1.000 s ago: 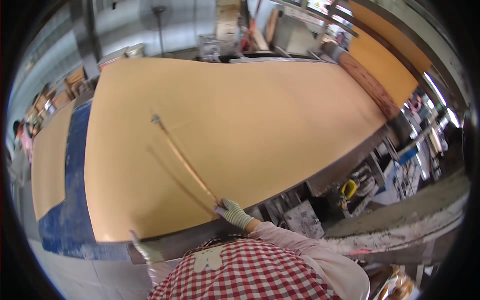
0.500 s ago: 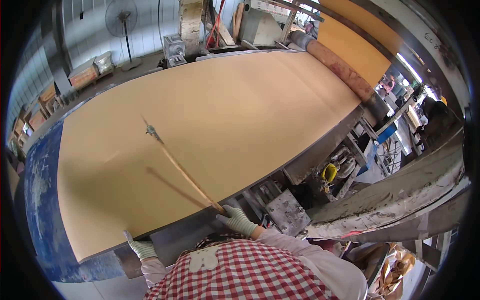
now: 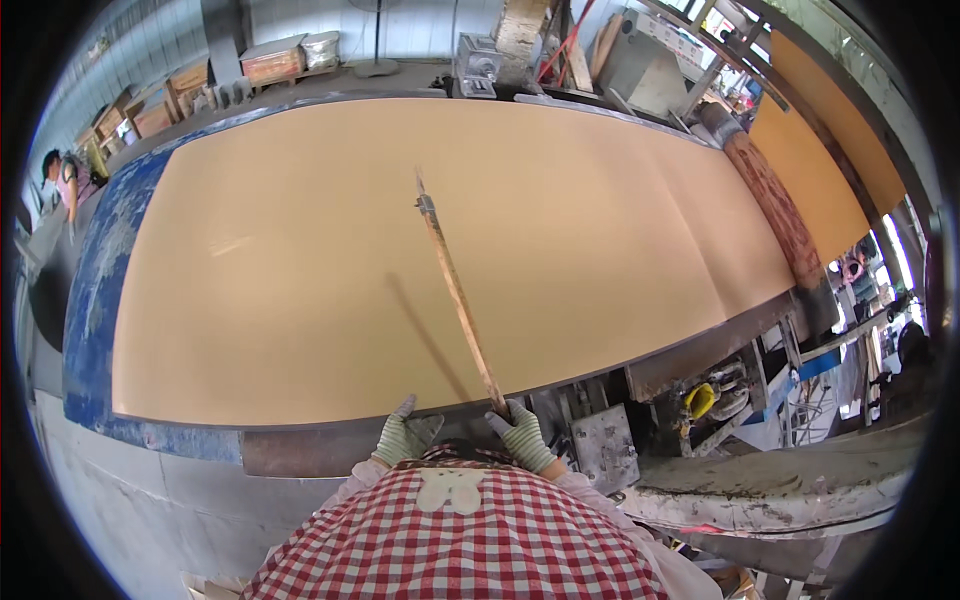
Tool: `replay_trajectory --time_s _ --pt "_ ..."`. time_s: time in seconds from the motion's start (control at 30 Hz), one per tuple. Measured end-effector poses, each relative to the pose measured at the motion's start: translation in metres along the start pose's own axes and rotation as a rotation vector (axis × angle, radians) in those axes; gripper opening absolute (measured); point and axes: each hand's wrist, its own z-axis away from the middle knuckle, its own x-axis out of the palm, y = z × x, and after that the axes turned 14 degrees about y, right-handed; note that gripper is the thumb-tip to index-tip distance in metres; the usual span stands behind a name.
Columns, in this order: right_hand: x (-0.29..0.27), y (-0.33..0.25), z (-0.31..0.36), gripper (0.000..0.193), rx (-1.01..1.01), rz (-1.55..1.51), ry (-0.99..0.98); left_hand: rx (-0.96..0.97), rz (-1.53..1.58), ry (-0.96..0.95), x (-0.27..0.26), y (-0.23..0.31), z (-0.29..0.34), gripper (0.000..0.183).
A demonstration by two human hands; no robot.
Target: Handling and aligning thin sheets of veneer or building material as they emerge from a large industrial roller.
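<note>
A wide tan sheet point(image 3: 330, 260) lies spread over the worktable in front of me. My right hand point(image 3: 524, 440), in a white-and-green striped glove, is closed round the near end of a long wooden stick point(image 3: 460, 300). The stick slants away over the sheet and casts a shadow on it. At its far end a metal clamp point(image 3: 425, 204) holds a thin pointed tip, blurred by motion. My left hand point(image 3: 406, 434), gloved alike, is at the sheet's near edge with fingers apart and nothing in it.
A blue, paint-worn surface point(image 3: 95, 290) shows past the sheet's left end. At the right lies a stained roller point(image 3: 770, 200), with an orange sheet point(image 3: 800, 170) behind it. A metal box point(image 3: 605, 445) sits right of my hand. Far left, a person point(image 3: 72, 185) stands.
My view has turned left. My left hand has come right along the near edge, close to the right hand. The stick now points more straight ahead, still in my right hand.
</note>
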Motion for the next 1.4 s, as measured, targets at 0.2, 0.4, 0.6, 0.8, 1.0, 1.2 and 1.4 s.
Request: replay_trajectory --time_s 0.2,0.4,0.6,0.8,1.0,1.2,1.4 --pt "0.002 -0.013 -0.002 0.025 -0.026 0.060 0.013 0.482 -0.276 0.136 -0.036 0.047 0.013 0.048" --pt "-0.003 -0.007 -0.009 0.024 0.049 0.066 0.060 0.508 0.221 0.040 -0.043 0.067 0.017 0.048" --pt "0.009 -0.033 -0.030 0.017 0.257 -0.060 0.008 0.082 -0.088 0.085 -0.002 0.015 -0.001 0.054" --pt "-0.004 -0.031 -0.085 0.013 0.200 -0.054 0.149 0.387 -0.368 0.430 -0.046 0.062 0.016 0.052" --pt "-0.055 -0.060 -0.200 0.018 0.138 0.326 0.302 0.464 -0.084 0.403 -0.047 0.076 0.040 0.051" --pt "-0.084 -0.081 -0.403 0.031 -0.138 0.794 0.360 0.279 -0.170 0.507 0.024 0.039 0.028 0.043" --pt "0.016 -0.149 -0.601 0.037 -0.481 1.085 0.333 0.373 -0.051 0.690 0.035 0.056 0.043 0.037"
